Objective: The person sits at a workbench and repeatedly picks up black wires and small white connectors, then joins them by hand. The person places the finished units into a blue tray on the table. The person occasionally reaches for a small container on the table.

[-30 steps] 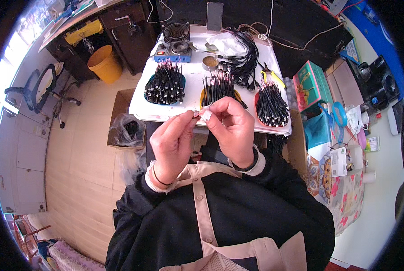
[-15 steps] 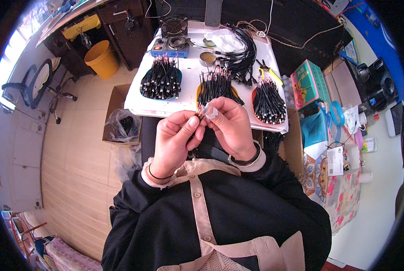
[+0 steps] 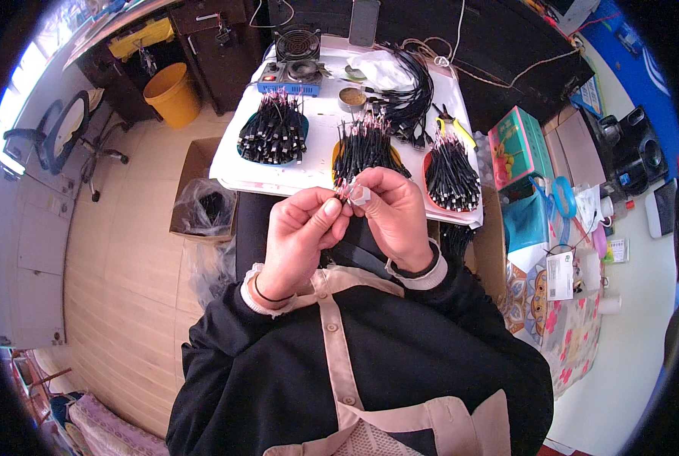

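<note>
My left hand is closed in a pinch on a short black cable, whose thin reddish wire ends stick up between my fingertips. Against those ends, the thumb and forefinger of my right hand are pinched together; a whitish wrap covers the thumb tip. Most of the cable is hidden by my fingers. Just beyond my hands, a bundle of black cables lies on a yellow tray. Similar cable bundles rest on a blue tray to the left and on an orange-red tray to the right.
On the white table stand a blue soldering device with a fan, a round tin, long black cables and yellow-handled pliers. An open carton sits left, a green box right.
Both hands stay together at nearly the same place, with small finger movements at the wire ends. The view has shifted slightly.
</note>
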The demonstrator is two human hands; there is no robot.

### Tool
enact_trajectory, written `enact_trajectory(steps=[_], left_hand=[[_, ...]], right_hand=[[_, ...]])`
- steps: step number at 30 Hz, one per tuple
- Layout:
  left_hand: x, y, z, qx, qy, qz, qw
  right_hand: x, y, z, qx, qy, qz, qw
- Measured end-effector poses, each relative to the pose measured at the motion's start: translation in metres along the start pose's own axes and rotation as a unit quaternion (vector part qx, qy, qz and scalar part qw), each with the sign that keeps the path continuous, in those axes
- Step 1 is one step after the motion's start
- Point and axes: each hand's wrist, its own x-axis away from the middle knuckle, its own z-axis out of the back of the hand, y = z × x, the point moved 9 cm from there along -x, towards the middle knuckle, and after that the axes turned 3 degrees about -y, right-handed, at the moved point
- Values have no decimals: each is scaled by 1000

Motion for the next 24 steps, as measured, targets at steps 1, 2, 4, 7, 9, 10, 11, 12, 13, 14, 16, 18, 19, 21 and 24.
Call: enact_trajectory(steps=[1, 2, 4, 7, 9, 10, 11, 12, 13, 14, 16, 18, 19, 21, 24], left_hand=[[0, 0, 0, 9, 0, 1, 1000], [0, -1, 0, 18, 1, 3, 1000], [0, -1, -1, 32, -3, 1, 999], [1, -1, -3, 37, -11, -7, 999], [2, 0, -1, 26, -12, -5, 1000], [2, -3, -1, 17, -15, 15, 1000], [3, -5, 0, 8, -18, 35, 999], [4, -7, 1, 7, -22, 54, 998], [4, -6, -2, 4, -50, 62, 997], [5, -7, -2, 4, -53, 75, 996], [7, -10, -2, 4, -60, 102, 993], [8, -9, -2, -21, -58, 96, 993], [8, -9, -3, -33, -57, 94, 993], [9, -8, -3, -48, -61, 91, 993], [10, -9, -3, -21, -60, 92, 994]], right_hand=[[0, 1, 0, -5, -4, 1, 1000], [1, 4, 0, -25, -6, -8, 1000], [1, 10, -2, -65, -9, -22, 998], [3, 22, -15, -224, -51, -86, 970], [4, 26, -19, -273, -54, -127, 952], [5, 26, -21, -297, -61, -145, 942], [6, 23, -20, -267, -62, -149, 950], [7, 20, -17, -237, -63, -154, 957], [7, 18, -14, -202, -63, -162, 964], [8, 15, -15, -192, -82, -163, 964], [8, 12, -15, -163, -118, -172, 964], [9, 17, -14, -194, -125, -204, 951], [10, 19, -13, -207, -125, -216, 946], [12, 24, -12, -226, -120, -230, 939], [13, 26, -12, -223, -109, -214, 945]])
